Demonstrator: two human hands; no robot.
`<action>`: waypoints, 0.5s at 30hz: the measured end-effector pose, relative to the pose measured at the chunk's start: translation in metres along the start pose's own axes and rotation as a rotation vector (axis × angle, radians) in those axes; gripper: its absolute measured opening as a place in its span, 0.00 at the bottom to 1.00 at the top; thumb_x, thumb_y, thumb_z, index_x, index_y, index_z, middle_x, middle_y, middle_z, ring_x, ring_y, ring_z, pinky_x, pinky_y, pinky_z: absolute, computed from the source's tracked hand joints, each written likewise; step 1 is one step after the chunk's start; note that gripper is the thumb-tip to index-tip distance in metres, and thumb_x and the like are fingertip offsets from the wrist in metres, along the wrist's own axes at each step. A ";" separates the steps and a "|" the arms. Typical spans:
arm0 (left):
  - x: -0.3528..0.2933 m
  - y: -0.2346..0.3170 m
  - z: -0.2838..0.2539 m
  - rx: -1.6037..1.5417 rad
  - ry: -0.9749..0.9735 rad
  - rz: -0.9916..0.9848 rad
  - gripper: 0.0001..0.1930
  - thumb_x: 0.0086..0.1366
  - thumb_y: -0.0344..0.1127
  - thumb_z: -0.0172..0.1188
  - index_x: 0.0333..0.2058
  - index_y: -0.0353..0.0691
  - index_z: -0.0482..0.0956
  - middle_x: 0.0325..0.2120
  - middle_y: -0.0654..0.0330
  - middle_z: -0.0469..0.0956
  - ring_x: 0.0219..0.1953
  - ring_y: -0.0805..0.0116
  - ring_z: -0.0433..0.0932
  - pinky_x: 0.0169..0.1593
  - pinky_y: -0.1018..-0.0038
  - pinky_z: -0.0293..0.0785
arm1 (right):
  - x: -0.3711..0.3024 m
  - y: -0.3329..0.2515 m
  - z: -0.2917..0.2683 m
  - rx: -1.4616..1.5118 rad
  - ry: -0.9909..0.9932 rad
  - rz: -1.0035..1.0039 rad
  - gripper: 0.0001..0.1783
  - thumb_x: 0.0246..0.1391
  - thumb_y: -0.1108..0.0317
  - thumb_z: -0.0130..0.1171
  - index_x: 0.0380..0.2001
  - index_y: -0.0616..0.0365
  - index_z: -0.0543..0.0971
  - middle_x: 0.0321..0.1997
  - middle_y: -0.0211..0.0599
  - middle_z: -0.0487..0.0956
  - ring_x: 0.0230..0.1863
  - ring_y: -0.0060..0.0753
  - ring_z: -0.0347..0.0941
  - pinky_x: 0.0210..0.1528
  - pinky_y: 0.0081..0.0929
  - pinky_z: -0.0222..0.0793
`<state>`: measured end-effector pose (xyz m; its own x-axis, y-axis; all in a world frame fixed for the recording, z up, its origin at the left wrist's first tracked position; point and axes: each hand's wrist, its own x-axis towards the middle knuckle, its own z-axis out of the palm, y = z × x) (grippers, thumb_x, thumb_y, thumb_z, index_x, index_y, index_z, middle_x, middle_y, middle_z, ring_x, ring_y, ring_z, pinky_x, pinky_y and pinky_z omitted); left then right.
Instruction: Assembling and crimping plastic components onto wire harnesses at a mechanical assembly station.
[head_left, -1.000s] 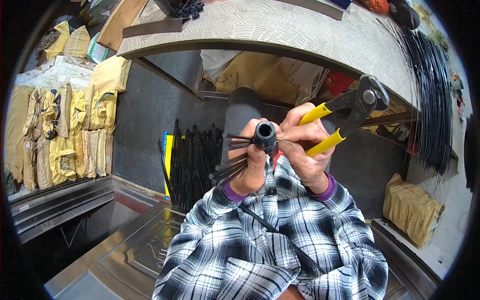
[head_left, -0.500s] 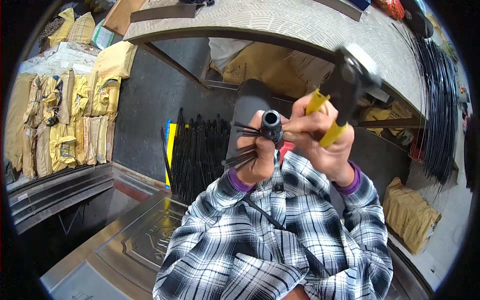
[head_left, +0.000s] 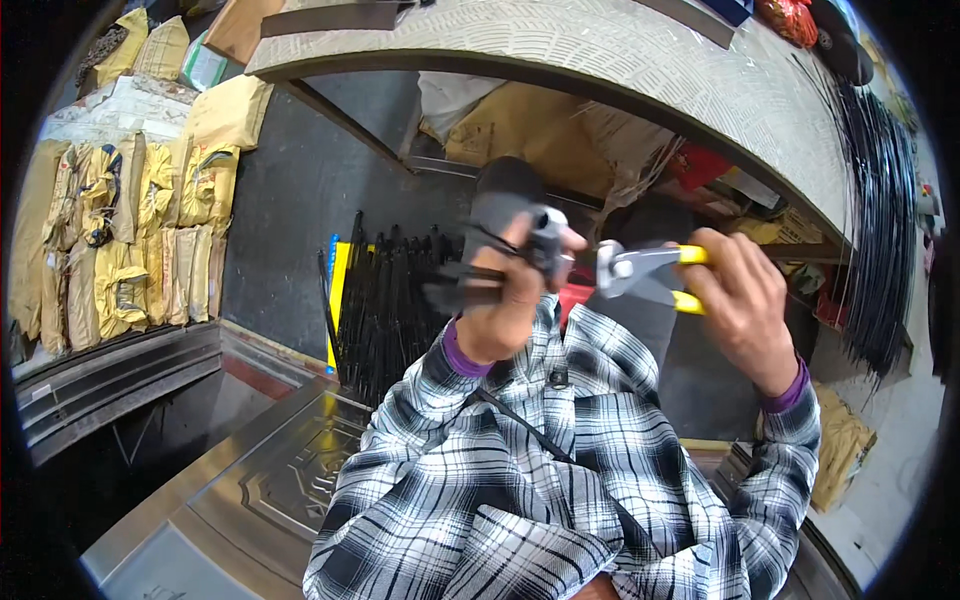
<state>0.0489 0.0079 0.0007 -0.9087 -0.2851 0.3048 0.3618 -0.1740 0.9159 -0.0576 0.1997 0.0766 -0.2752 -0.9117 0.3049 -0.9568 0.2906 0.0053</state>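
Observation:
My left hand (head_left: 505, 300) is closed round a black tube (head_left: 546, 245) with thin black rods fanning out to its left. Motion blurs the tube and rods. To the right, my right hand (head_left: 742, 298) grips the yellow handles of a pair of end-cutting pincers (head_left: 640, 270). The pincers' metal head points left toward the tube, a small gap away from it. Their handles are spread apart.
A worktable (head_left: 560, 35) with a patterned top spans the far side. Many black rod bundles (head_left: 390, 310) stand at left, beside a yellow strip (head_left: 341, 290). Wrapped packages (head_left: 130, 230) are stacked far left. Long black rods (head_left: 880, 220) hang off the table's right end.
My right hand has moved right and down, away from the tube. The pincers have swung from pointing up and away to pointing left. My left hand has turned the tube slightly.

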 end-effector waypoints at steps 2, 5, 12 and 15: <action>0.004 0.009 0.004 0.021 -0.035 -0.036 0.31 0.62 0.58 0.40 0.44 0.30 0.65 0.32 0.60 0.71 0.30 0.79 0.67 0.35 0.80 0.65 | 0.003 0.003 0.002 0.053 -0.045 -0.036 0.09 0.34 0.74 0.56 0.26 0.60 0.73 0.35 0.38 0.70 0.29 0.33 0.69 0.27 0.27 0.65; -0.001 0.012 0.001 -0.034 -0.058 -0.117 0.32 0.61 0.60 0.41 0.43 0.31 0.66 0.32 0.62 0.71 0.30 0.80 0.67 0.35 0.80 0.65 | 0.003 0.008 0.004 0.023 -0.046 -0.045 0.12 0.35 0.73 0.56 0.30 0.59 0.75 0.38 0.37 0.71 0.32 0.33 0.70 0.29 0.27 0.66; 0.002 0.012 0.006 0.012 -0.061 -0.093 0.32 0.62 0.59 0.40 0.45 0.30 0.66 0.30 0.64 0.70 0.28 0.81 0.65 0.32 0.82 0.63 | 0.012 0.010 -0.003 -0.265 0.025 -0.007 0.24 0.41 0.68 0.52 0.47 0.55 0.73 0.51 0.36 0.66 0.50 0.35 0.65 0.59 0.43 0.53; 0.002 0.009 0.009 0.031 -0.050 -0.087 0.33 0.62 0.60 0.38 0.46 0.31 0.67 0.30 0.64 0.70 0.27 0.80 0.65 0.32 0.82 0.63 | 0.014 0.012 -0.010 -0.340 0.035 -0.053 0.25 0.41 0.68 0.52 0.48 0.56 0.72 0.49 0.39 0.66 0.48 0.37 0.66 0.54 0.42 0.59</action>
<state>0.0480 0.0140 0.0118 -0.9458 -0.2229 0.2360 0.2755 -0.1667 0.9467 -0.0720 0.1936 0.0904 -0.2171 -0.9193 0.3282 -0.8823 0.3286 0.3371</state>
